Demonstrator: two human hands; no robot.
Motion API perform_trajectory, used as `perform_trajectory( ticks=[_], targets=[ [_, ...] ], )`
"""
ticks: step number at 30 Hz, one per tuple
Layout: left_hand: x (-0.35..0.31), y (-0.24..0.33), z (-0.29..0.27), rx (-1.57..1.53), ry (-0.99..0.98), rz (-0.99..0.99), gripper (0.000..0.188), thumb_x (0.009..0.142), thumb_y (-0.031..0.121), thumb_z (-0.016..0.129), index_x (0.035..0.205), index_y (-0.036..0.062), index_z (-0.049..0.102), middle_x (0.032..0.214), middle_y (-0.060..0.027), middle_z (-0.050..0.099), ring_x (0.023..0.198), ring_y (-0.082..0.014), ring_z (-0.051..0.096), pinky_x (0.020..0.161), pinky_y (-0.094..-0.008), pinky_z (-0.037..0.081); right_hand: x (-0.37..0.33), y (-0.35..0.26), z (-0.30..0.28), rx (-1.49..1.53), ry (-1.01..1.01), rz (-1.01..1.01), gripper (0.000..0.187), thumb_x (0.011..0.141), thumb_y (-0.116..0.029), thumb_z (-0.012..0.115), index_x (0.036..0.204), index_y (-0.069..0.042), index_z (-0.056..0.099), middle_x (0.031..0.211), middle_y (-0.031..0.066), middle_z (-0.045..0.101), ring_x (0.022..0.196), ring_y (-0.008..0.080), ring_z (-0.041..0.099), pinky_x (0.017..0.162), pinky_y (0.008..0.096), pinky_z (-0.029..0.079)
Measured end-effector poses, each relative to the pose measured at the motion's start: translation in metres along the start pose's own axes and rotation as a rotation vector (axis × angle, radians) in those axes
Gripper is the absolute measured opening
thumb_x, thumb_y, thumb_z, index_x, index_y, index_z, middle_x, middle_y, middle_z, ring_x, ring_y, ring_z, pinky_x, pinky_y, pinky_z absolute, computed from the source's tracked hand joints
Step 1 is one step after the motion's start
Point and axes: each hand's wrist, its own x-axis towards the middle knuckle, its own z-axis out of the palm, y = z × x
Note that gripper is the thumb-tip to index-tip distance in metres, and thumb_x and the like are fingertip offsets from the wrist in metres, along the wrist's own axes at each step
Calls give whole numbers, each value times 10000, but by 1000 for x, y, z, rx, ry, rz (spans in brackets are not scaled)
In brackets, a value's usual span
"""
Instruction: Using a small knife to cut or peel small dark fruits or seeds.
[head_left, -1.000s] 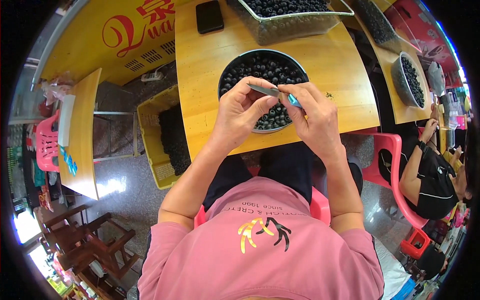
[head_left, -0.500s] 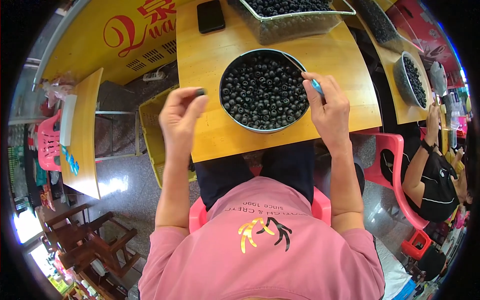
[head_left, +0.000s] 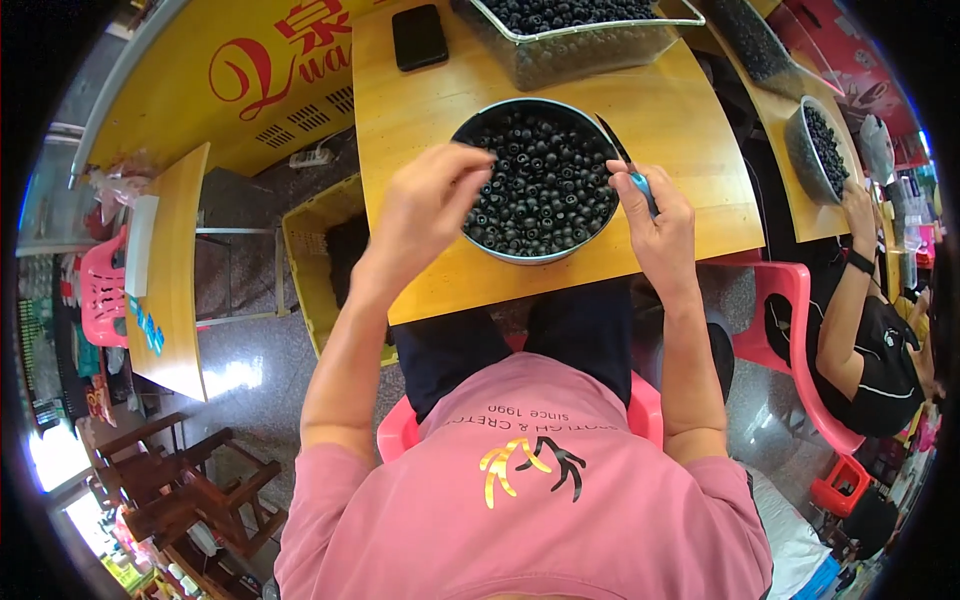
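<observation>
1. Since half a second ago, the left hand (head_left: 430,205) has swung from beyond the bench's left edge back over the round bowl (head_left: 540,255), and the right hand (head_left: 660,215) has stayed at the bowl's right rim.
2. Centre of the frame: the bowl, dark with a pale metal rim, sits on the yellow wooden bench (head_left: 680,110), close to its near edge. It is heaped with small, round, blue-black berries (head_left: 545,180), many showing a tiny crown-shaped dimple.
3. Left-hand fingers (head_left: 470,165) are curled and pinched loosely together, tips just above the berries at the bowl's left side; whether they grip a berry cannot be told.
4. Right-hand fingers are closed around a small tool (head_left: 625,165) with a light blue handle and a thin dark blade, which points up and left over the bowl's rim.
5. Top centre: a clear rectangular tub (head_left: 600,55) of the same berries, with a black phone (head_left: 419,37) lying flat to its left.
6. Upper left: a yellow panel (head_left: 230,110) bearing red lettering.
7. Left of the bench, on the floor: a yellow crate (head_left: 305,250) with dark contents.
8. Upper right: another bowl of berries (head_left: 815,150), with another person's arm (head_left: 850,290) reaching towards it.
</observation>
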Motion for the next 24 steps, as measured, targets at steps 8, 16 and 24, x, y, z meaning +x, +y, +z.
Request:
perform_trajectory(
  ticks=[8,16,24],
  targets=[
    [54,-19,62,386,-231,204,163,838,98,642,990,42,653,972,-134,615,864,-328,626,778,-426,514,-8,-7,-16,-12,-6,77,230,977,-168,584,1087,19,661,910,88,676,870,145,640,777,258,480],
    [37,6,45,-400,-231,-235,193,889,79,672,1069,19,635,921,-21,652,736,-94,581,690,-251,489,-4,-11,-4,231,-25,141,242,981,-177,580,1096,22,655,892,63,672,854,117,622,771,248,471],
    [19,41,25,-352,-83,-49,149,856,11,674,998,2,630,888,-31,629,680,-74,571,594,-214,454,4,-34,24,611,-106,292,224,958,-212,629,1062,-18,669,838,4,656,716,38,551,636,172,412]
  ],
)
